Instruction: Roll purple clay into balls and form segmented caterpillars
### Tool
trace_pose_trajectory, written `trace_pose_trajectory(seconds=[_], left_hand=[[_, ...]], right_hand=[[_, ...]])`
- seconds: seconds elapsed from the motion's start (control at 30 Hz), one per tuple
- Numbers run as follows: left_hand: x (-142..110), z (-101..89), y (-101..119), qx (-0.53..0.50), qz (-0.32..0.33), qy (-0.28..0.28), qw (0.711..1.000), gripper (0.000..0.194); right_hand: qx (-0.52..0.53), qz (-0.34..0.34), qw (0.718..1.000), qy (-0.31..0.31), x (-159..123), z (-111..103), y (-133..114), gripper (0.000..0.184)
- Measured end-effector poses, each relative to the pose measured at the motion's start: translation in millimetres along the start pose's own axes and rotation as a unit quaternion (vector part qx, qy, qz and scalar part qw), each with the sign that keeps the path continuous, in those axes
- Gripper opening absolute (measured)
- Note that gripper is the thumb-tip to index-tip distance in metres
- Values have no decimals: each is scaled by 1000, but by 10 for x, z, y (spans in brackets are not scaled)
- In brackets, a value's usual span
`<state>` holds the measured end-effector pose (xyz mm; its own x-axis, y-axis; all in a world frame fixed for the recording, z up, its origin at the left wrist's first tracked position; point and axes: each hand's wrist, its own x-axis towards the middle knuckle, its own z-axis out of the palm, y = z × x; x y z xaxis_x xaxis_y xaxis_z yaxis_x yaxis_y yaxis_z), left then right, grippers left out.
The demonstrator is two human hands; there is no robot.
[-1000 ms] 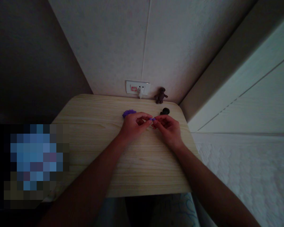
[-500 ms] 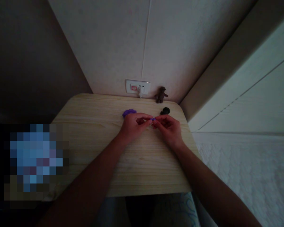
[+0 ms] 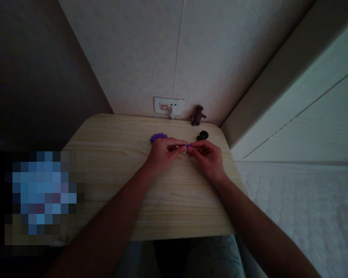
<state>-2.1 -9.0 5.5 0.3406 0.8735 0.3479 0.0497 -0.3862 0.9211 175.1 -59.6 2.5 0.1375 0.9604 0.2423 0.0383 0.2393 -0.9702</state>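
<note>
Between the fingertips of both hands is a small purple piece [image 3: 187, 145], which looks like modelling clay. My left hand [image 3: 162, 154] pinches it from the left, thumb and forefinger closed. From the right, my right hand [image 3: 207, 156] pinches the same piece, its other fingers curled. A larger purple clay lump [image 3: 158, 137] with a bumpy surface lies just behind my left hand, partly covered by it. Behind my right hand sits a rounded black lump [image 3: 203, 135]. The small piece is mostly hidden by the fingers.
A dark brown bear-like figure [image 3: 197, 115] stands at the table's back edge by the wall. Left of it, a wall socket [image 3: 168, 105] holds a white plug. The wooden table [image 3: 174, 204] has rounded corners. A blurred-out blue patch [image 3: 43, 189] covers the left side.
Both hands stay in nearly the same place, still pinching the small purple piece, with only very slight finger movement. The other things have not moved.
</note>
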Motion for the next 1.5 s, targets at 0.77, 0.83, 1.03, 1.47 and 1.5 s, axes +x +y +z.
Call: trace_pose_trajectory(seconds=[0.77, 0.83, 1.03, 1.47, 1.5], left_hand=[[16, 14, 6, -63, -42, -7, 997, 19], [14, 16, 1, -68, -40, -8, 997, 20], [14, 14, -4, -61, -52, -13, 997, 21], [23, 11, 50, -97, -68, -24, 993, 31], [22, 13, 55, -98, -72, -23, 992, 31]], right_hand=[[-25, -9, 1000, 14, -23, -1, -30, 32], [-19, -7, 1000, 15, -23, -1, -31, 32], [-8, -6, 1000, 9, -22, -1, -31, 32], [-14, -11, 999, 30, -13, -5, -46, 32], [-10, -10, 1000, 28, -14, -4, -47, 33]])
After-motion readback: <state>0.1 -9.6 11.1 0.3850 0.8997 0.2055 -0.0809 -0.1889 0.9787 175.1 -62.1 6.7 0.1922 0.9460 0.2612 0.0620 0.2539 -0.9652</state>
